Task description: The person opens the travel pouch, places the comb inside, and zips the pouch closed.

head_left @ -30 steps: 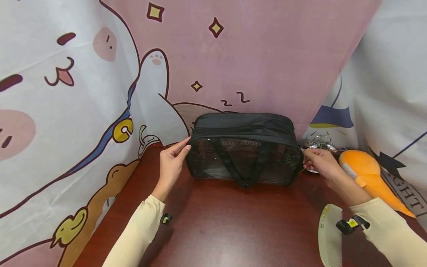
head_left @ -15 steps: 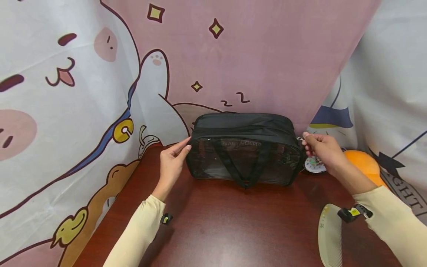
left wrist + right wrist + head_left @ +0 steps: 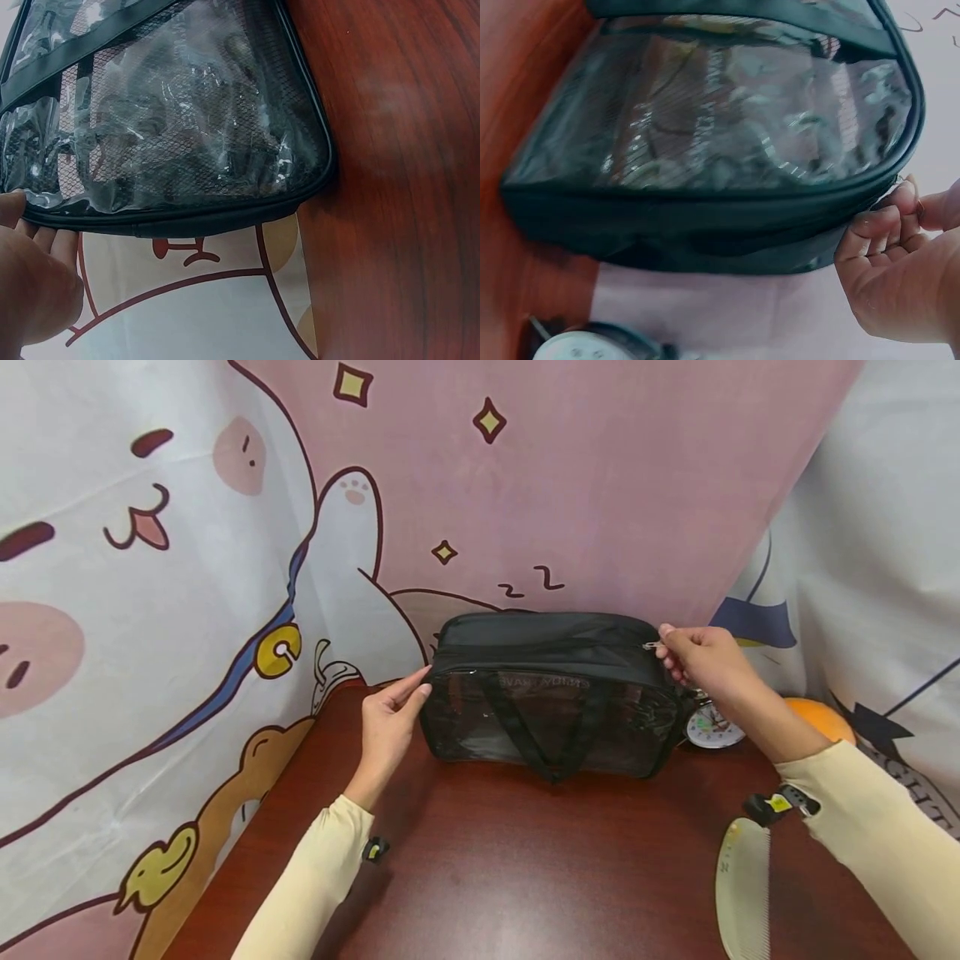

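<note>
A black toiletry bag (image 3: pixel 517 727) with a clear front panel and black handles stands upright at the back of the table. At its upper left corner my left hand (image 3: pixel 388 722) pinches the edge between thumb and fingers; the left wrist view shows this hand (image 3: pixel 37 281) on the bag's rim. My right hand (image 3: pixel 708 664) pinches a metal zipper pull (image 3: pixel 651 646) near the upper right corner. In the right wrist view the curled fingers of the right hand (image 3: pixel 900 262) meet the bag's edge, and the pull is mostly hidden by them.
Right of the bag sits a small alarm clock (image 3: pixel 714 727), partly behind my right hand. An orange plush-like thing (image 3: pixel 823 720) lies beyond the right forearm. A pale comb (image 3: pixel 741 889) rests on the red-brown table (image 3: pixel 465 860) at the front right. Printed cloth (image 3: pixel 637 485) hangs behind.
My right hand has moved up and left along the bag's right end with the zipper pull, from the side to the top corner. The left hand has stayed in place.
</note>
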`<state>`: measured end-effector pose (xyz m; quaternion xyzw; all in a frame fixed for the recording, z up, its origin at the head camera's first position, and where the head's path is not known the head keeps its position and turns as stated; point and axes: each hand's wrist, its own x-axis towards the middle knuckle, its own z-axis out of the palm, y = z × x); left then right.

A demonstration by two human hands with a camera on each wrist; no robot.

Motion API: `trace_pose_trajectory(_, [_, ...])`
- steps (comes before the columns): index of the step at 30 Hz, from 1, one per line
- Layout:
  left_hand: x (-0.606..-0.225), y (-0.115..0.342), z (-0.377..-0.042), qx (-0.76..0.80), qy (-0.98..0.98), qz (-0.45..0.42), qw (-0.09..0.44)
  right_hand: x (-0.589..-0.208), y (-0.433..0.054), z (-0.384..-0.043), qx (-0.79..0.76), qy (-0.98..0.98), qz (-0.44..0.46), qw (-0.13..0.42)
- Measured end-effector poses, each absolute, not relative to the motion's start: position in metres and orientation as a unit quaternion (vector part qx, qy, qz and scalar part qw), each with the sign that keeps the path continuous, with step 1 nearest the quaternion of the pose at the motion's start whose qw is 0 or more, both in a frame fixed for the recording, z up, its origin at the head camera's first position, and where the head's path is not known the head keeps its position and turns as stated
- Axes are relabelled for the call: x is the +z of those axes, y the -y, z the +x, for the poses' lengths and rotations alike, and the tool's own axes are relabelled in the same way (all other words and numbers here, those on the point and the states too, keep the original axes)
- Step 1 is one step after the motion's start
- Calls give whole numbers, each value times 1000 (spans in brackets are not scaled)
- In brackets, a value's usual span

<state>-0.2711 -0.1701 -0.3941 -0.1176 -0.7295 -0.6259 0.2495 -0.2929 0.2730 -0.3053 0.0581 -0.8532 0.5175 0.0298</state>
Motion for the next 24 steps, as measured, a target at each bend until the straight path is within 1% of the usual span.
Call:
trace_pose_trajectory(10, [-399,172,-276,-625,729,-121,250,-281,-235,-299,471,876,83,65])
trace_pose_trajectory(24, [-400,172,-279,-634,721,-119,255,-253,-198,-308,455,885,86,35])
